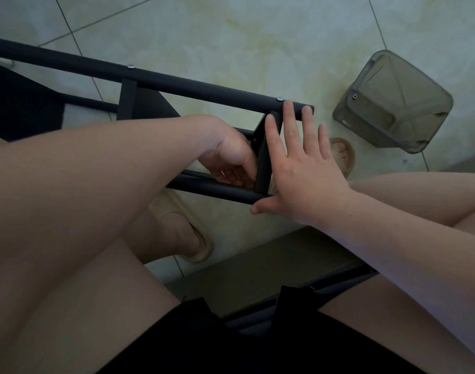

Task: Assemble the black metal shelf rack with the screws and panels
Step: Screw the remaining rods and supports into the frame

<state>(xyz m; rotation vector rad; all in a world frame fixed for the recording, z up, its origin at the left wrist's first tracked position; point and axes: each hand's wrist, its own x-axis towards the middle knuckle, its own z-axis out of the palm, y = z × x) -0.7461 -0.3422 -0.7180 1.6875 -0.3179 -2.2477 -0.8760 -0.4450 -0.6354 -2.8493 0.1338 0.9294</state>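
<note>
Black rack frame (176, 79) half-built. Right hand (301, 168) flat and open, bracing crossbar (264, 163). Left hand (228, 155) curled at near joint, can't tell what it grips. If crossbar shifts, holes probably misalign, fingers get pinched lol.

1 black rack frame (190, 86), 2 screws (130, 66) (279, 98), 2 hands (228, 155) (303, 168), 2 slippers (174, 205) (344, 155), 1 grey plastic bin (393, 103)

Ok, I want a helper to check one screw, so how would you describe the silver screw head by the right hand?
Find the long black metal tube running over the pale tiled floor. Follow it right, towards its end near the translucent grey plastic bin. The silver screw head sits beside the fingertips of the right hand, unlike the other screw head farther left.
</note>
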